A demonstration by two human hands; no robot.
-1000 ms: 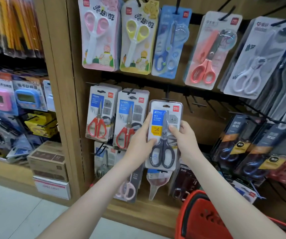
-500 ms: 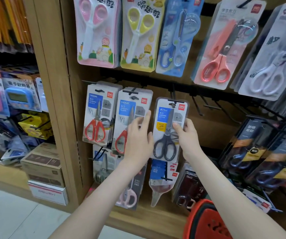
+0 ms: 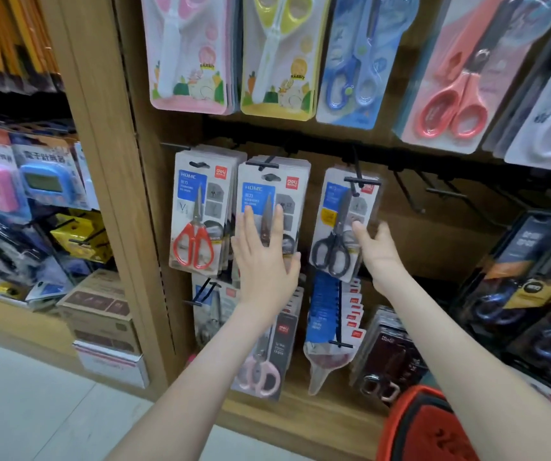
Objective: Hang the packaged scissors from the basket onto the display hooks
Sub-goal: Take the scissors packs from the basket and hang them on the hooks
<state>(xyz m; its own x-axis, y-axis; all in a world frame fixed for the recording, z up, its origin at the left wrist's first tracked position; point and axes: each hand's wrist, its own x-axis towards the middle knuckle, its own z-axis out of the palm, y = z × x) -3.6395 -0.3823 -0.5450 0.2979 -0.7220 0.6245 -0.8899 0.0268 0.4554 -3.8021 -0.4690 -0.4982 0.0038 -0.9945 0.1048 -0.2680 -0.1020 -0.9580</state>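
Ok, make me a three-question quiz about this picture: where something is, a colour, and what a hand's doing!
1. Where is the black-handled scissors pack? A on the floor B on a hook C in a box
2. What colour is the basket? A red B green C white
3. How is the left hand? A fist B flat, fingers straight C holding a pen
Answers: B, the hook pokes through its top; A, its wall is red; B, its fingers lie straight over the neighbouring pack.
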